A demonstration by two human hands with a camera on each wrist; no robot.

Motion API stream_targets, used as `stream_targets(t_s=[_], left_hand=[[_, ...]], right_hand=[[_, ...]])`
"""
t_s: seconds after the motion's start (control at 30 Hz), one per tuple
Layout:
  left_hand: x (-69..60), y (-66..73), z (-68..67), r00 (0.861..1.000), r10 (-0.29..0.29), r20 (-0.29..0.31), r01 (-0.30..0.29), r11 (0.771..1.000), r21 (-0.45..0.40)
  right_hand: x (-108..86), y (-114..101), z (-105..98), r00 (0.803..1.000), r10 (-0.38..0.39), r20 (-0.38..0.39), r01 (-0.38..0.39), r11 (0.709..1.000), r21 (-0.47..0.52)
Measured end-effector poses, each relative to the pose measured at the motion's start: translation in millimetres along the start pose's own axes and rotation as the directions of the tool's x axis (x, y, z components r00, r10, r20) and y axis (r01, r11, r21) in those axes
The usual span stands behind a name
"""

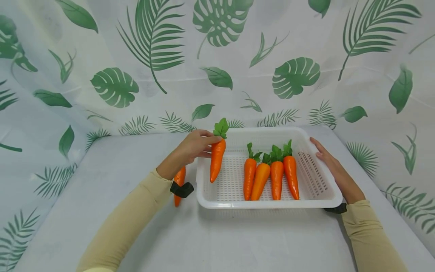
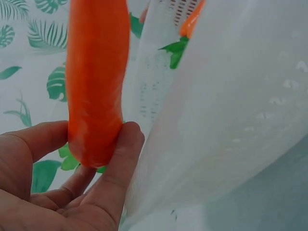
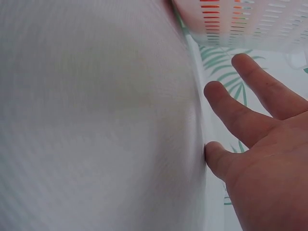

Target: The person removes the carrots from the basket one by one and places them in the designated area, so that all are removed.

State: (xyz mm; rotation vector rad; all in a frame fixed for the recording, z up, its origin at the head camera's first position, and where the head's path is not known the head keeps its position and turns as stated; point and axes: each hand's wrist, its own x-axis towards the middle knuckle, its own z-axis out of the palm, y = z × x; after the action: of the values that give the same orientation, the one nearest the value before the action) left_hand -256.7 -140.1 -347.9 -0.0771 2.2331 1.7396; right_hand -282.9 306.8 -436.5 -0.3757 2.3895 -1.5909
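Observation:
My left hand (image 1: pixel 194 146) pinches an orange carrot (image 1: pixel 217 160) with a green leafy top, close to its leaf end. This carrot hangs tip down over the left side of a white perforated basket (image 1: pixel 268 205). In the left wrist view, thumb and fingers hold the thick end of the carrot (image 2: pixel 96 72), beside the basket wall (image 2: pixel 216 106). Several more carrots (image 1: pixel 276 179) lie side by side in the basket, leaves toward the back. My right hand (image 1: pixel 334 172) is at the basket's right side, fingers extended; contact is unclear in the right wrist view.
Another carrot (image 1: pixel 180 175) lies on the white table (image 1: pixel 136 234) left of the basket, partly hidden by my left wrist and its black band (image 1: pixel 182 189). A leaf-patterned sheet (image 1: pixel 248 79) hangs behind and along both sides.

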Motion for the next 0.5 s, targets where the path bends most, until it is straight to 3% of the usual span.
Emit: stream_targets(t_s=[0.23, 0.5], left_hand=[[-8.3, -2.6, -14.5, 0.999, -0.027, -0.03, 0.026, 0.999, -0.024], [-16.6, -8.1, -29.7, 1.0, -0.007, -0.027, 0.004, 0.996, -0.094]], right_hand=[[-0.3, -3, 2, 1.0, -0.004, -0.01, 0.004, 1.0, 0.008], [-3.9, -3, 1, 1.0, 0.0, -0.006, 0.0, 1.0, -0.002]])
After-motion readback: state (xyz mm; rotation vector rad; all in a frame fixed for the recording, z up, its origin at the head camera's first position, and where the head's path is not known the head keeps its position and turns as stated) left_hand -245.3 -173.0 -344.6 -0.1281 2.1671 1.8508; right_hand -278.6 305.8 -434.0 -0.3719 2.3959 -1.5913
